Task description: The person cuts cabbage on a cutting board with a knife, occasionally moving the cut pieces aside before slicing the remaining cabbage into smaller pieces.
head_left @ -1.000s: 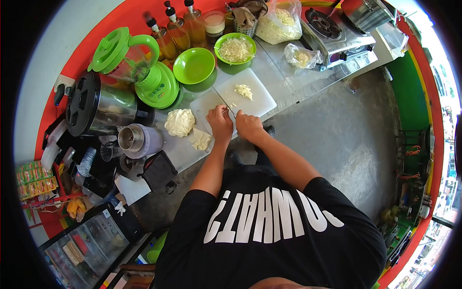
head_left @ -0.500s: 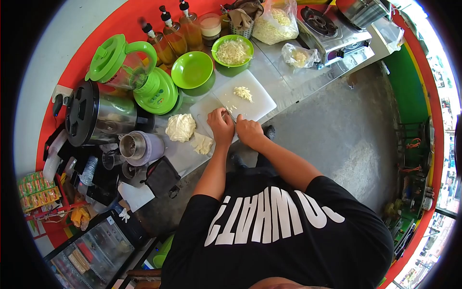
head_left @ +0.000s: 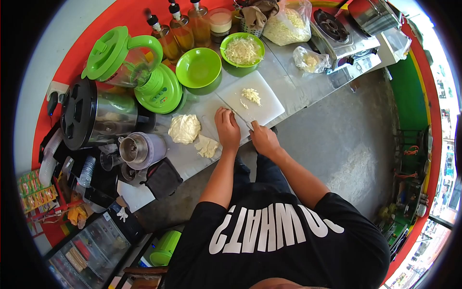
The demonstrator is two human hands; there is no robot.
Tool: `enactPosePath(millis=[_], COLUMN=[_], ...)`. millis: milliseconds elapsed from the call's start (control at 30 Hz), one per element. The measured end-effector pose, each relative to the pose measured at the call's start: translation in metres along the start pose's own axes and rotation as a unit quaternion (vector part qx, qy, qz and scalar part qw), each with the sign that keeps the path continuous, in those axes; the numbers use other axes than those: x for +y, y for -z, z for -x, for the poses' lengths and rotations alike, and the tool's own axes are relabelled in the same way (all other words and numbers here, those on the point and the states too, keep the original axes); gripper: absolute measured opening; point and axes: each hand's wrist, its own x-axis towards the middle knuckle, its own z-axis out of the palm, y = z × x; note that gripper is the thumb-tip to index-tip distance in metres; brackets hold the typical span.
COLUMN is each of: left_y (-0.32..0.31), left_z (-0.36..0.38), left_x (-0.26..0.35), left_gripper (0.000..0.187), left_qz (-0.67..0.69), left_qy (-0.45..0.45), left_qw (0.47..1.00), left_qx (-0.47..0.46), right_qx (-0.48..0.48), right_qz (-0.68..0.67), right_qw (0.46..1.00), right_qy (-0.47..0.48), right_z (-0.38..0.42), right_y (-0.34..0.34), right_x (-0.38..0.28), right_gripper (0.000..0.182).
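A white cutting board (head_left: 272,107) lies on the metal counter, bearing a small pile of pale shredded cabbage (head_left: 251,96). My left hand (head_left: 227,127) rests at the board's near left side, fingers curled down; what they hold is mostly hidden, with only a pale bit showing at the fingertips. Just right of it, my right hand (head_left: 264,140) is closed around the handle of a knife (head_left: 249,125), whose blade points toward my left fingers. A cabbage head (head_left: 184,128) sits left of my left hand, with a loose cabbage leaf (head_left: 207,146) nearer the counter edge.
Behind the board stand an empty green bowl (head_left: 198,68) and a green bowl of shreds (head_left: 242,50). A green blender (head_left: 159,89) and a steel-topped container (head_left: 139,150) are on the left. Oil bottles (head_left: 182,31) line the wall; a gas stove (head_left: 337,36) is at far right.
My right hand has drawn back from the left one, leaving a gap where more of the knife blade shows. The whole view has shifted slightly.
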Motion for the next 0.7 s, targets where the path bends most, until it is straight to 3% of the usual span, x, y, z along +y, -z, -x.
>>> enactPosePath(millis=[33, 133, 300, 700], left_y=[-0.002, -0.001, -0.001, 0.0], left_z=[0.0, 0.001, 0.001, 0.0], left_x=[0.001, -0.003, -0.006, 0.0], left_gripper=[0.01, 0.013, 0.017, 0.018], left_qz=[-0.018, -0.019, -0.041, -0.088], left_qy=[-0.006, 0.004, -0.02, -0.061], left_qw=[0.999, 1.0, 0.999, 0.994], left_qx=[0.031, -0.018, -0.017, -0.033], right_qx=[-0.006, 0.003, 0.022, -0.033], right_qz=[0.011, 0.022, 0.055, 0.105], right_qw=[1.0, 0.999, 0.998, 0.994], right_qy=[-0.015, -0.029, -0.018, -0.02], right_z=[0.003, 0.012, 0.02, 0.014], right_y=[-0.001, -0.003, 0.002, 0.005], right_x=[-0.007, -0.017, -0.02, 0.005], right_gripper=[0.025, 0.028, 0.032, 0.035])
